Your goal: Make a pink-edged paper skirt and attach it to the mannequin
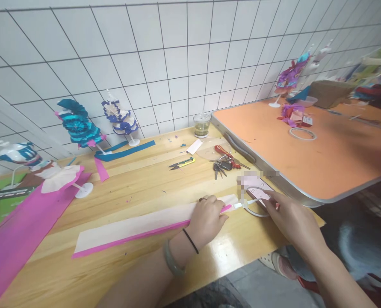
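A long cream crepe paper strip (139,224) with a pink edge lies slantwise across the wooden table. My left hand (207,217) presses on its right part, fingers bent and closed over the paper and thumb at the pink edge. Just beyond the strip's right end, my right hand (289,216) pinches a thin roll of white tape (257,214). A short white piece of tape (241,205) reaches from the roll toward the strip's end. Behind the roll lies a phone (257,184), partly covered by the roll and my right fingers.
Thread snips (181,163), keys (222,164) and a glass jar (202,125) lie farther back. Paper-dressed figures on stands, one teal (78,124), stand left, near a large pink sheet (26,231). An orange table (331,158) adjoins at right, with another tape roll (302,134).
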The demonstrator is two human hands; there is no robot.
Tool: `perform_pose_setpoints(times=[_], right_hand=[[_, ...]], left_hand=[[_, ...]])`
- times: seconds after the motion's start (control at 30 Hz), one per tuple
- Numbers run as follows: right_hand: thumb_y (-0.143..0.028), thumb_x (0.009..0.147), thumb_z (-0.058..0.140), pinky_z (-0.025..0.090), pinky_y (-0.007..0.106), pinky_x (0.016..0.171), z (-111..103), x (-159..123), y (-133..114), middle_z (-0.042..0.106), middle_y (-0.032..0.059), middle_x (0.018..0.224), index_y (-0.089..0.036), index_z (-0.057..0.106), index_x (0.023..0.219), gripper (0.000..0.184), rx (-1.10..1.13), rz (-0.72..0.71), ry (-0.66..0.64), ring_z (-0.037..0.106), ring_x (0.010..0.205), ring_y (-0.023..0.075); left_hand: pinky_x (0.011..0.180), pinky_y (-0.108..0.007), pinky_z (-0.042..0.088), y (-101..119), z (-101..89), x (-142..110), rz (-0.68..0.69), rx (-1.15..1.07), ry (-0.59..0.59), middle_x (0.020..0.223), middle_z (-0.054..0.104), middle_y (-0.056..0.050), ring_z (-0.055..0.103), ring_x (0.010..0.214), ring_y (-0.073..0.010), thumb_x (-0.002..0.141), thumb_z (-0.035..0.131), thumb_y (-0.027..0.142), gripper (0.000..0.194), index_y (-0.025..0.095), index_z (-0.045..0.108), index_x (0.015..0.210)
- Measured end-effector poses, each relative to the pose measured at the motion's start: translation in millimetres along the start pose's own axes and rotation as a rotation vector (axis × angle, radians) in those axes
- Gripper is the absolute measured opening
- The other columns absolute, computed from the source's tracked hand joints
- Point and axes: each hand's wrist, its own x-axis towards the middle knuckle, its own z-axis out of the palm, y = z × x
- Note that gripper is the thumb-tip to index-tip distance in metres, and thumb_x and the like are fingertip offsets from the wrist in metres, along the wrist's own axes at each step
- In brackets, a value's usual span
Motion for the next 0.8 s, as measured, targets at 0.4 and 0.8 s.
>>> perform_pose_setpoints(times=[0.4, 0.8], right_hand=[[-0.023, 0.088, 0.04, 0.048, 0.028, 0.069, 9.9, -31.5, -45.4, 0.061, 0.0078, 0.101, -0.02, 0.057, 0.103, 0.023, 0.372, -0.394, 0.117, 0.06, 0.088, 0.0189], [-0.026, 0.092, 0.037, 0.048, 0.033, 0.067, 10.6, -6.9, -56.8, 0.057, 0.0058, 0.085, -0.02, 0.063, 0.098, 0.028, 0.204, -0.438, -0.195, 0.061, 0.076, 0.0195]], left_hand=[[0.081, -0.031, 0.042, 0.4, -2.2, -5.8, 0.059, 0.021, -0.011, 0.09, 0.056, -0.004, 0.051, 0.091, -0.0191, 0.08, 0.056, 0.026, 0.015, 0.019, 0.06, 0.093], [0.083, -0.034, 0.042, -11.1, -8.6, -23.3, 0.152, 0.12, -0.018, 0.092, 0.054, -0.005, 0.047, 0.093, -0.0203, 0.083, 0.054, 0.028, 0.015, 0.017, 0.056, 0.093]])
